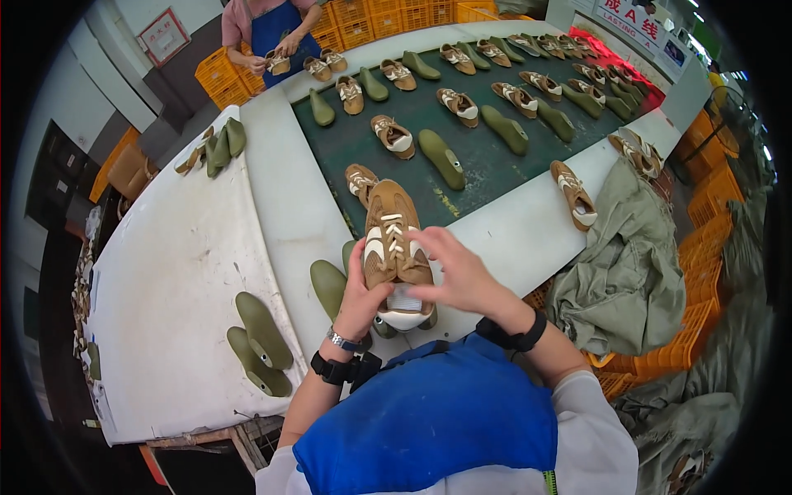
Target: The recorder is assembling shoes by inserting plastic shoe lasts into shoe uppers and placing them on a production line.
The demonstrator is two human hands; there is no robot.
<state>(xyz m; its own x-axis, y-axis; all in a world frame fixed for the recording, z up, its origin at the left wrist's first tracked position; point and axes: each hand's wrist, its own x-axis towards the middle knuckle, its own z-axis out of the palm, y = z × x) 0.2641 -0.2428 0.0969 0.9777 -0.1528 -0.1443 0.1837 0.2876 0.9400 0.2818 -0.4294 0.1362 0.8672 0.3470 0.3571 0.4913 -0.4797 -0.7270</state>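
A brown sneaker (393, 216) with white laces and white side panels is in front of me, toe pointing away. My left hand (360, 299) grips its left side, the thumb at the collar. Over the right side, my right hand (462, 274) has its fingers and thumb spread apart, the tips at the laces and the opening; whether they touch is unclear. A pale insert (404, 297) shows in the shoe's opening. Beside my left hand lies a green shoe last (327, 285), and parts of other lasts show around the sneaker. Another brown sneaker (360, 180) sits just beyond the toe.
Brown sneakers and green lasts stand in rows on the dark green belt (330, 153). Two lasts (264, 330) lie on the white table (181, 280) at left. A grey-green cloth (619, 264) covers orange crates (701, 313) at right. Across the table, a co-worker (272, 33) handles a shoe.
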